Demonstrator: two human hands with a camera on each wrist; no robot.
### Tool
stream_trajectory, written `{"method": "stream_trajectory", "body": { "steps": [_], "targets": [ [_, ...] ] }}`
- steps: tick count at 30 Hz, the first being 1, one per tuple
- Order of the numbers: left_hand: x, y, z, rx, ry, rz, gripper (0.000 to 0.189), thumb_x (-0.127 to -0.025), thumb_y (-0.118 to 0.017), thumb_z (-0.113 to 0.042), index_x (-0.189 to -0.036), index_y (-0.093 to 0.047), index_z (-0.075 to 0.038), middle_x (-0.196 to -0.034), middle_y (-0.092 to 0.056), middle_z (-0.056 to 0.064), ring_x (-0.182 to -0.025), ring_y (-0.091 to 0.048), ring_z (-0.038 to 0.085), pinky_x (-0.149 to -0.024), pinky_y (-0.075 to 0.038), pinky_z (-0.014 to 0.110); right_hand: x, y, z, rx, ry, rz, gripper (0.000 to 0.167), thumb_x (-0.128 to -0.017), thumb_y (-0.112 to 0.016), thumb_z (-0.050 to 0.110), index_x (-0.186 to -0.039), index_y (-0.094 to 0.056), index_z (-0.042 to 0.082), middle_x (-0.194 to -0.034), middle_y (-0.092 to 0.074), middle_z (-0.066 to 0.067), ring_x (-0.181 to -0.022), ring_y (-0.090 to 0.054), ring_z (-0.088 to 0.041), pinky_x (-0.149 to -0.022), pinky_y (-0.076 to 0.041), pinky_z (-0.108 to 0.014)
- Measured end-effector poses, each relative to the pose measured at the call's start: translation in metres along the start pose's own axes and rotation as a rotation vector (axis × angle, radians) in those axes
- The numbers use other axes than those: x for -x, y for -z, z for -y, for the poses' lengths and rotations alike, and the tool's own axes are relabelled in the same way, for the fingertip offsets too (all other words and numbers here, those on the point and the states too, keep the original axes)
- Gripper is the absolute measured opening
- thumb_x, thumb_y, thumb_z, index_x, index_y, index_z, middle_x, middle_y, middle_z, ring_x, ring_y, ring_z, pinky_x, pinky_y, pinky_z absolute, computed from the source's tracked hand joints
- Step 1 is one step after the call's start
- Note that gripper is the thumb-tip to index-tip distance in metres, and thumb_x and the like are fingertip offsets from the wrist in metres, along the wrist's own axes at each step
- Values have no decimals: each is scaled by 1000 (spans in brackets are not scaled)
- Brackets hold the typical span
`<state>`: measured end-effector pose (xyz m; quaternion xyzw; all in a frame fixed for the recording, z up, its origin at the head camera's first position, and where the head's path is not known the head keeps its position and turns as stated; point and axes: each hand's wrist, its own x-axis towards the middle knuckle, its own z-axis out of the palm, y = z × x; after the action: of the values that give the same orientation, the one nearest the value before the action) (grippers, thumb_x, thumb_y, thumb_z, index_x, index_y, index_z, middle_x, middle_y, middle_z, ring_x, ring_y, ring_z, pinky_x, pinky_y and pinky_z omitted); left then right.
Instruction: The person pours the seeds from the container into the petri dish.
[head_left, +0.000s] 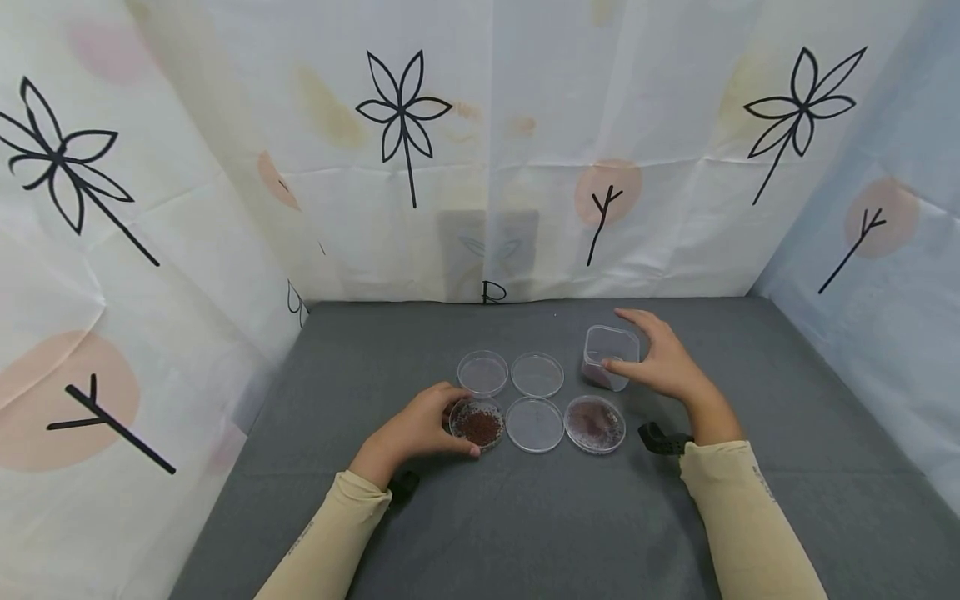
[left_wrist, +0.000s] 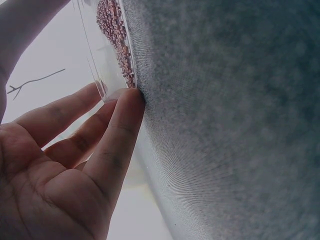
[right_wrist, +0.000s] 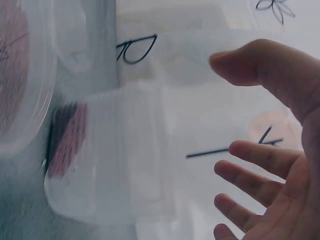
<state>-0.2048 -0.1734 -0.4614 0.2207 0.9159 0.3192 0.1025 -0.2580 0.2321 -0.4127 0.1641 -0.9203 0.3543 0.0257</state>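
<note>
My left hand [head_left: 423,425] grips the side of a round petri dish [head_left: 477,423] that holds small reddish-brown seeds [left_wrist: 111,22]. Its thumb is at the near edge and the other fingers at the far edge. Beside a clear square plastic container [head_left: 600,342], my right hand [head_left: 663,362] hovers with thumb and fingers spread. The right wrist view shows a gap between that hand and the container, which has reddish-purple grains [right_wrist: 70,142] at its bottom. A second petri dish [head_left: 595,425], with purplish-brown contents, lies in front of the container.
A clear dish [head_left: 535,425] lies between the two filled ones. Behind that row are two more clear dishes [head_left: 482,373], side by side. Everything sits on a grey cloth surface [head_left: 570,525], with a patterned white curtain [head_left: 525,100] behind and at the sides.
</note>
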Motion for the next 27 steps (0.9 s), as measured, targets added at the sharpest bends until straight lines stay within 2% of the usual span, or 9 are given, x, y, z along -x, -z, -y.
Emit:
{"method": "stream_trajectory", "body": {
  "steps": [6, 10, 16, 21, 27],
  "targets": [
    [0, 0, 0, -4, -6, -1, 92, -77, -97, -42, -150, -58, -3, -128, -64, 10, -108, -60, 20, -92, -53, 45, 1, -7, 22, -13, 95, -48, 76, -91, -86, 28, -156, -52, 10, -160, -47, -19, -151, -37, -46, -117, -31, -73],
    [0, 0, 1, 0, -10, 0, 92, -77, -97, -41, -151, -58, -3, -130, -64, 11, -111, -61, 21, -94, -54, 46, 2, -16, 35, -10, 164, -22, 75, -89, -88, 25, -154, -55, 10, -154, -53, -16, -144, -47, -42, -115, -39, -67],
    [0, 0, 1, 6, -18, 0, 92, -77, -98, -40, -150, -58, -2, -133, -64, 13, -118, -62, 26, -99, -54, 50, 5, -34, 52, -7, 245, 101, 74, -88, -89, 24, -151, -56, 3, -142, -62, -15, -131, -59, -39, -108, -50, -60],
    [0, 0, 0, 2, -21, 1, 92, -77, -98, -39, -150, -58, -2, -131, -64, 13, -114, -63, 25, -97, -54, 48, 5, -52, 58, 64, 248, 218, 72, -87, -88, 32, -145, -60, 0, -134, -66, -17, -123, -63, -38, -100, -54, -58],
    [1, 2, -2, 5, -19, 10, 91, -78, -97, -38, -151, -57, -2, -130, -63, 13, -104, -61, 22, -89, -54, 43, 8, -68, 63, 132, 209, 337, 72, -84, -90, 37, -139, -63, -1, -132, -65, -19, -122, -64, -38, -99, -55, -55]
  ]
}}
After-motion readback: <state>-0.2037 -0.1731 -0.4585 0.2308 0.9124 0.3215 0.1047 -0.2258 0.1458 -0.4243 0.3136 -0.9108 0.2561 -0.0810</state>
